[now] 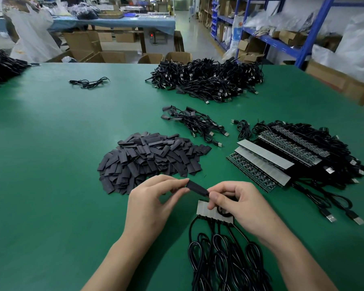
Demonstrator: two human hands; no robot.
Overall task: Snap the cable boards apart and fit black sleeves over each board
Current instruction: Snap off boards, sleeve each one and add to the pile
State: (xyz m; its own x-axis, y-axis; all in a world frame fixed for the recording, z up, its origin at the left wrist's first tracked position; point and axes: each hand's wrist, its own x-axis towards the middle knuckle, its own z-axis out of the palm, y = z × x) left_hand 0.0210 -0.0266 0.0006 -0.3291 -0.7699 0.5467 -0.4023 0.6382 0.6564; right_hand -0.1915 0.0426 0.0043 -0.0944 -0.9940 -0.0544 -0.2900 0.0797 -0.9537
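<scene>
Head view: both hands meet low over the green bench (51,164). The left grip (153,204) pinches one end of a black sleeve (197,187) between thumb and forefinger. The right grip (240,204) is curled round its other end, fingers closed on it. Whether a board sits inside the sleeve cannot be told. Just under the right grip lies a short strip of boards (204,211), its black cables (219,259) trailing toward the person. A pile of loose sleeves (149,158) sits just beyond the left grip. Stacked board strips (265,162) lie to the right, and a small bundle of sleeved cables (195,122) lies farther back.
</scene>
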